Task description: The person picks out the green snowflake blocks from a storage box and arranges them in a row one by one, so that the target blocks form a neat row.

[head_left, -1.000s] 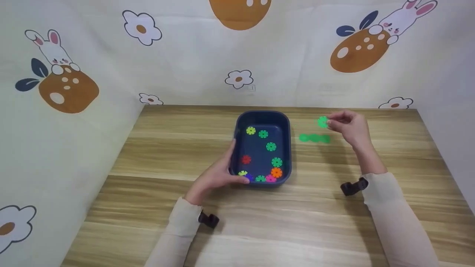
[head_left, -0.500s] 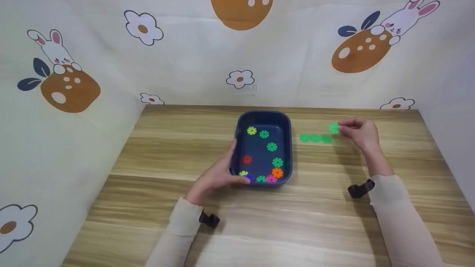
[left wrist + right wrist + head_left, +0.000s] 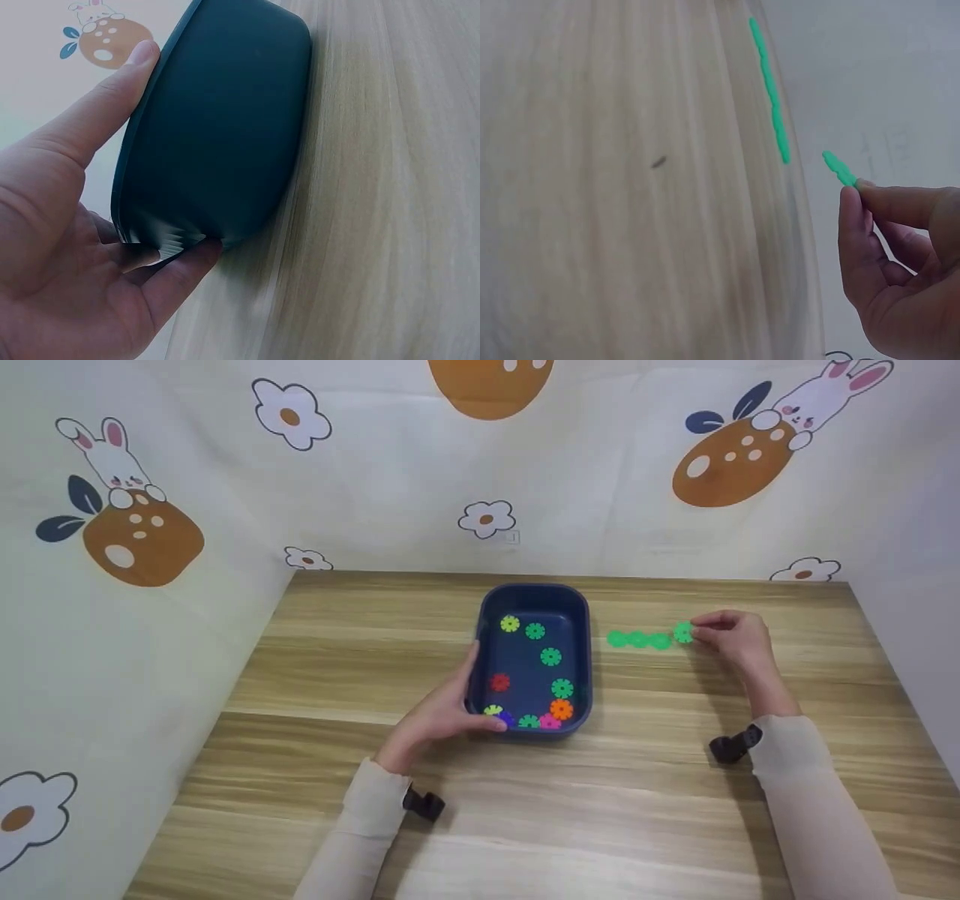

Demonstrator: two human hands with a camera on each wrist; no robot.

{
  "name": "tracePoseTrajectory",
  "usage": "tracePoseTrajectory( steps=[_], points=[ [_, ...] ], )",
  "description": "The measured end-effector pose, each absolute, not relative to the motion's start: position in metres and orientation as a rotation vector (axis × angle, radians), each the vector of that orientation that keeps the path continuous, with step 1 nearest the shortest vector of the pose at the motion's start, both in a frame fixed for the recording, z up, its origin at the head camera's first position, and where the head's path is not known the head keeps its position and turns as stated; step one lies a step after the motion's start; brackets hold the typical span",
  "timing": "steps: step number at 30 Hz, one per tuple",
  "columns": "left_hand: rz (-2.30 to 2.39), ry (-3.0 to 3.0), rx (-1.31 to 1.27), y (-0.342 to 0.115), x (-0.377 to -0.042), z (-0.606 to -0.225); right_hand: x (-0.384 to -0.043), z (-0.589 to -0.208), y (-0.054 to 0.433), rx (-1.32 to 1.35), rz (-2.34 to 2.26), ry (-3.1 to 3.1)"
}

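Observation:
Between thumb and index finger, my right hand [image 3: 739, 643] pinches a green notched plastic disc [image 3: 682, 632]. It is held just right of a row of green discs [image 3: 637, 640] lying on the table. In the right wrist view the held disc [image 3: 838, 169] appears edge-on and apart from the row [image 3: 771, 94]. My left hand [image 3: 442, 712] grips the near left corner of a dark blue plastic box [image 3: 534, 733], thumb at the near rim and fingers along the left side. From the left wrist view, the box's outer wall [image 3: 225, 112] hides its contents.
Several loose discs lie in the box, among them a yellow one [image 3: 510, 623], a red one [image 3: 500, 682], an orange one [image 3: 561, 709] and several green ones. The wooden table [image 3: 570, 817] ends at a patterned cloth backdrop [image 3: 390, 495].
My right hand has moved right and then lowered the green disc toward the right end of the row. The left hand stays on the box.

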State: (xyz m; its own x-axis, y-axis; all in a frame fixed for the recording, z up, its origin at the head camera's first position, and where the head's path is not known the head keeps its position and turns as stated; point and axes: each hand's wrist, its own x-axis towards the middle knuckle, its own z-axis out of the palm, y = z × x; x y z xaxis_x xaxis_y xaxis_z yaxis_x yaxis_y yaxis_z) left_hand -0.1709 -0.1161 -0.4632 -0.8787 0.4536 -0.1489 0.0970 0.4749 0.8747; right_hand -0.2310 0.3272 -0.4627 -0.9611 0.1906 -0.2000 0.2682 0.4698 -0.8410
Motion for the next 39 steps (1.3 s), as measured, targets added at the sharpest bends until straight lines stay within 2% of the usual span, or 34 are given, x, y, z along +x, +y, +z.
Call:
tracePoseTrajectory(
  steps=[14, 39],
  points=[
    [1.369, 2.353, 0.459, -0.1166, -0.1694, -0.4645, -0.2317, -0.4722, 0.3297, 0.429, -1.601, 2.445],
    [1.403, 2.32, 0.388, -0.1157, -0.1693, -0.4631, -0.2249, -0.467, 0.3286, 0.448, -1.623, 2.551]
  ],
)
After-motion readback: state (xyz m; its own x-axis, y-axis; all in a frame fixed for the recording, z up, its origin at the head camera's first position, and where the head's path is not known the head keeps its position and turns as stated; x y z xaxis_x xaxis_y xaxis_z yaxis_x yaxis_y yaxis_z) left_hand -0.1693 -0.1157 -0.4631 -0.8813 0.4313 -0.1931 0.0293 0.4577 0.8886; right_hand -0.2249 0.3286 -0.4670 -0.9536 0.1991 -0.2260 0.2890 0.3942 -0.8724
